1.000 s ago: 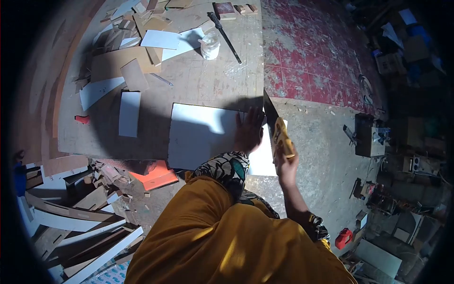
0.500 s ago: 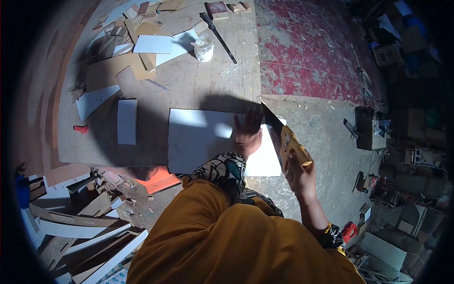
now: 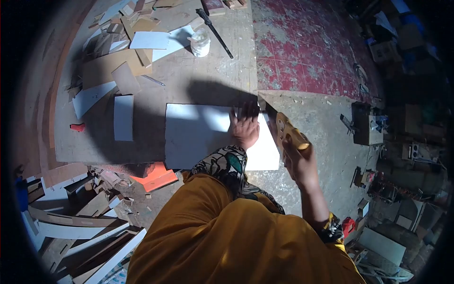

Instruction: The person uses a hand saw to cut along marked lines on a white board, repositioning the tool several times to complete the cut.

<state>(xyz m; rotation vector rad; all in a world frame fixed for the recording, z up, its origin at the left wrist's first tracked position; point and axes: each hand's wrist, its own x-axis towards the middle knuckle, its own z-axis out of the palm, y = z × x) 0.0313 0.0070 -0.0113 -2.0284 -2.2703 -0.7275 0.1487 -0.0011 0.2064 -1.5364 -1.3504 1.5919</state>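
Note:
A white board (image 3: 194,137) lies at the table's front edge, its right end reaching past the table. My left hand (image 3: 246,128) rests flat on the board near that end, fingers spread and holding nothing. In my right hand (image 3: 301,165) is a handsaw (image 3: 289,131), gripped by its yellow handle. Its dark blade slants up and left to the table's right edge, beside the fingertips of my left hand. Where the blade meets the board is hard to make out.
A white tub (image 3: 200,45) and a long dark tool (image 3: 215,33) are at the back of the table (image 3: 156,92). Wood offcuts (image 3: 125,35), a pen (image 3: 154,80) and a small white panel (image 3: 124,118) lie left. Scrap boards (image 3: 80,227) fill the floor at lower left.
The saw and my right hand have moved a little forward, away from my body. My left hand stays flat on the board. The whole view has shifted slightly.

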